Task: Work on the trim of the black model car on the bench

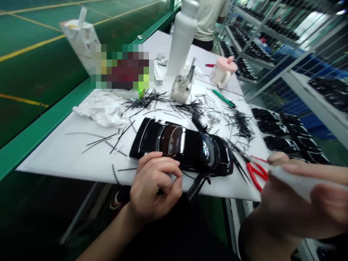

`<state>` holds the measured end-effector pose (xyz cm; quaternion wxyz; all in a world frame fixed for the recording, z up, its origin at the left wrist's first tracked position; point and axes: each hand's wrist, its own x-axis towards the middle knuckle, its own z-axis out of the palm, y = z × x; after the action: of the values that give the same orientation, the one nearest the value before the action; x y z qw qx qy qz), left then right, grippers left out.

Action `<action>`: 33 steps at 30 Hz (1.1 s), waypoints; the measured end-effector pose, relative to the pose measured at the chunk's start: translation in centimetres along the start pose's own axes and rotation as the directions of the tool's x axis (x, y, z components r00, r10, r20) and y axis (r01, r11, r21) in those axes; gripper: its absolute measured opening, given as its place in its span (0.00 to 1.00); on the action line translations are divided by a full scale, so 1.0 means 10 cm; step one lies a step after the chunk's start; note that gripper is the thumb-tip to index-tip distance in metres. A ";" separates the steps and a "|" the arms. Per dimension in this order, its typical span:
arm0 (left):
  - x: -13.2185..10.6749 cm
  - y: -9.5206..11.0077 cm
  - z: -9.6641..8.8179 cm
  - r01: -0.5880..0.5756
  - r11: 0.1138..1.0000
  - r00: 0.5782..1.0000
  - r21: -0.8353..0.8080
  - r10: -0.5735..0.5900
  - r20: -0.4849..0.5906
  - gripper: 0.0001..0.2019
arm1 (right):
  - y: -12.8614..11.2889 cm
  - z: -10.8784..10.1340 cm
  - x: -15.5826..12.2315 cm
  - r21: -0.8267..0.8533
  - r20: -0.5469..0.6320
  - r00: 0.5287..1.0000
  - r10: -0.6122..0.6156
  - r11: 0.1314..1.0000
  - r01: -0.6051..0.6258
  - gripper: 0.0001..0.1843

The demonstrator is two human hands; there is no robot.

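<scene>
A glossy black model car (187, 145) lies on the white table, with a black door (198, 185) swung out on the near side and another dark part (199, 122) sticking out on the far side. My left hand (157, 185) is at the car's near side, fingers curled and thumb tip meeting a fingertip. Whatever it pinches is hidden. My right hand (307, 203), blurred at the right, is closed around a pale, translucent, elongated thing (293, 179). Close to it lie red-handled pliers (255, 172) and thin dark pointed pieces (241, 167).
Thin black strips (148, 99) are scattered over the table. Crumpled white tissue (102, 108), a white bottle (181, 40), a tool holder (181, 90), a green cutter (223, 98) and a pink-lidded mug (223, 70) stand or lie around. Racks (255, 47) hold black parts; a person (209, 21) stands behind.
</scene>
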<state>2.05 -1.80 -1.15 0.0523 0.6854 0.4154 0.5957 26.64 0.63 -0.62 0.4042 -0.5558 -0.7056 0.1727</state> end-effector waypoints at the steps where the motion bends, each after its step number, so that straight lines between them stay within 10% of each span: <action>1: 0.00 -0.01 -0.01 -0.011 1.000 1.000 0.006 0.011 0.011 0.19 | 0.10 -0.09 0.07 -0.014 -0.037 0.998 0.046 0.999 -0.047 0.21; 8: -0.04 -0.03 0.01 0.101 0.995 0.993 -0.001 -0.100 0.062 0.16 | 0.74 -0.78 0.49 -0.004 -0.245 0.914 0.324 0.942 -0.335 0.30; 13: -0.07 0.02 0.00 0.156 0.987 0.983 -0.028 -0.152 0.107 0.14 | 0.93 -0.82 0.49 -0.039 -0.171 0.915 0.367 0.925 -0.378 0.29; 19: 0.06 0.08 -0.04 0.086 0.996 0.975 -0.003 -0.084 0.206 0.12 | 0.65 -0.85 0.28 -0.179 -0.290 0.905 0.311 0.912 -0.370 0.28; 25: 0.21 0.15 -0.03 0.048 0.997 0.966 0.053 -0.060 0.252 0.13 | 0.12 -0.48 0.14 -0.332 0.244 0.958 0.150 0.941 -0.063 0.15; 33: 0.18 0.13 -0.06 0.112 0.994 0.950 0.015 -0.111 0.292 0.13 | 0.02 -0.45 0.26 -0.363 0.244 0.962 0.124 0.931 -0.028 0.21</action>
<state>2.10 -1.76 1.10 0.1473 0.7414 0.4405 0.4844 30.10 2.21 3.01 0.1928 -0.6192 -0.7501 0.1299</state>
